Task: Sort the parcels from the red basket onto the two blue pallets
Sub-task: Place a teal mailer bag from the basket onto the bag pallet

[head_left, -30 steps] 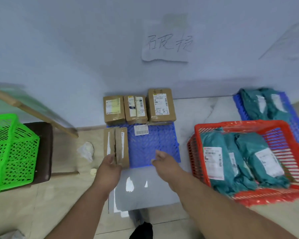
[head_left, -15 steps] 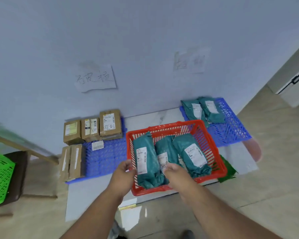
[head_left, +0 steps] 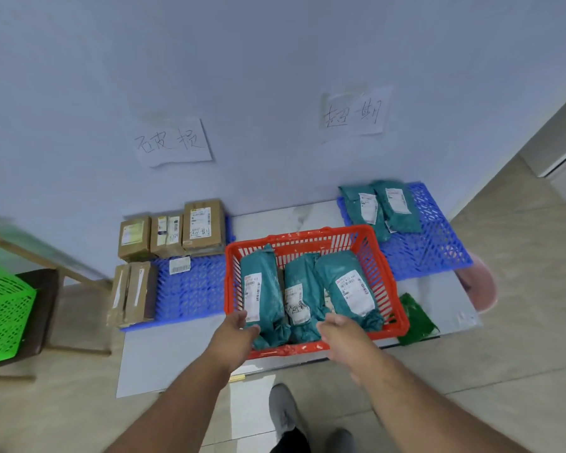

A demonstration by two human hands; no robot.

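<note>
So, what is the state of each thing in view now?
Red basket: holds three teal bags.
Left blue pallet: carries five cardboard boxes.
Right blue pallet: carries two teal bags.
Left hand: open, touching leftmost bag.
Right hand: open, holds nothing.

A pale blue wall (head_left: 275,60) carries two handwritten paper signs (head_left: 174,142). Beige floor tiles (head_left: 520,338) spread below. A dark brown chair (head_left: 46,308) stands at left.

Three teal plastic mailer bags (head_left: 307,295) lie in one red plastic basket (head_left: 393,291); two more sit at one o'clock. Two blue plastic pallets (head_left: 193,289) and five brown cardboard boxes (head_left: 134,237) at ten o'clock.
</note>
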